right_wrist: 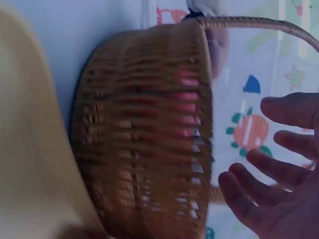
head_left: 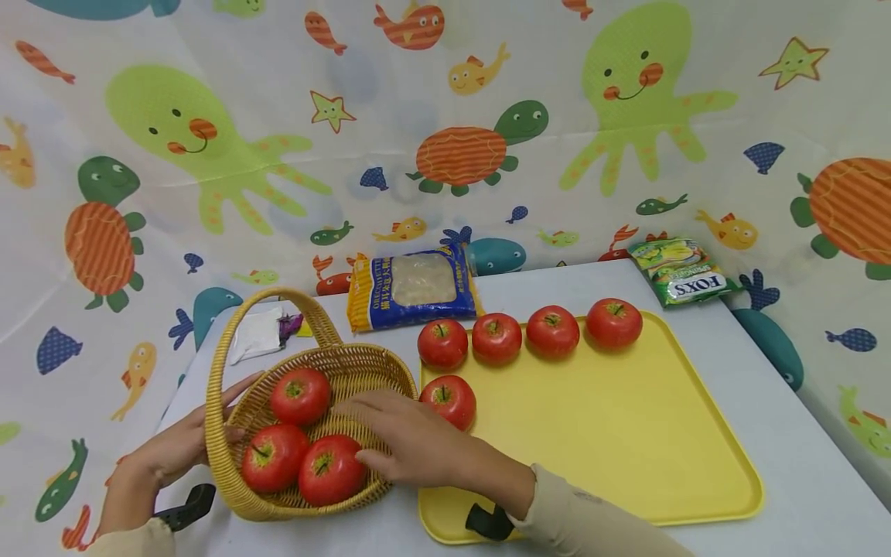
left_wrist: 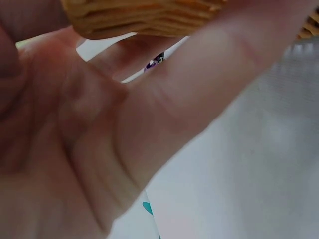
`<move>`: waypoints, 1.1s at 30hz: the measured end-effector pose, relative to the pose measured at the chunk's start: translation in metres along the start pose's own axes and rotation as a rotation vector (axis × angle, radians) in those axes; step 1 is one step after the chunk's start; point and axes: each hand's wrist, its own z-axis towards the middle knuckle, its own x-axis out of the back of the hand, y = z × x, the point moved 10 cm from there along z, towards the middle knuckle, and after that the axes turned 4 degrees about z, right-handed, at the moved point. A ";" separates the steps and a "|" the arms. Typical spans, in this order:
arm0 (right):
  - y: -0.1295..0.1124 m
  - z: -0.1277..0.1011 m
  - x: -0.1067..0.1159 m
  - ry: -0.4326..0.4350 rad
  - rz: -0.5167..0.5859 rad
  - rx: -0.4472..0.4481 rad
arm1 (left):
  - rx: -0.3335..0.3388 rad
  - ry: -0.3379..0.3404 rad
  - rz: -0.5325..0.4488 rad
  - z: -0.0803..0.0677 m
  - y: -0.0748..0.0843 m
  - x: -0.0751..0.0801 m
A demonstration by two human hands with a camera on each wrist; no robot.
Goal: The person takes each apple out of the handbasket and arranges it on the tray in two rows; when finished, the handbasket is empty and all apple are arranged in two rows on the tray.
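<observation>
A wicker basket (head_left: 334,357) with a tall arched handle stands on the left side of the table. Inside it lie three red apples: one apple (head_left: 301,395) at the back and two in front, including the front right apple (head_left: 332,469). My left hand (head_left: 182,441) holds the basket at its left rim; the left wrist view shows the wicker edge (left_wrist: 144,17) between thumb and fingers. Over the basket's right side hovers my right hand (head_left: 418,441), fingers spread and holding nothing. In the right wrist view those fingers are apart beside the basket wall (right_wrist: 144,124).
A yellow tray (head_left: 592,433) lies right of the basket. Several apples sit along its back and left edges, such as the corner apple (head_left: 442,343). Behind are a blue-and-yellow pasta bag (head_left: 414,288), a green Fox's packet (head_left: 684,271) and a white packet (head_left: 256,336).
</observation>
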 end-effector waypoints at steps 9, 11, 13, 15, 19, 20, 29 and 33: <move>0.011 0.032 -0.057 -0.271 0.044 -0.094 | -0.052 -0.016 0.027 0.003 -0.002 0.001; 0.015 0.034 -0.067 -0.342 0.040 -0.120 | -0.046 -0.019 0.019 0.003 -0.003 0.001; 0.018 0.036 -0.076 -0.398 0.034 -0.125 | -0.036 -0.016 0.013 0.003 -0.003 0.000; 0.019 0.036 -0.084 -0.441 0.039 -0.127 | -0.031 -0.014 0.016 0.002 -0.002 -0.001; 0.019 0.039 -0.091 -0.486 0.063 -0.107 | -0.038 -0.012 0.018 0.002 -0.001 -0.001; 0.018 0.040 -0.092 -0.490 0.066 -0.097 | -0.037 -0.010 0.018 0.001 -0.001 -0.001; 0.024 0.041 -0.087 -0.396 0.033 -0.129 | -0.061 -0.014 0.040 0.001 0.000 0.000; 0.032 0.041 -0.081 -0.310 -0.004 -0.205 | -0.078 -0.021 0.047 0.001 0.001 0.000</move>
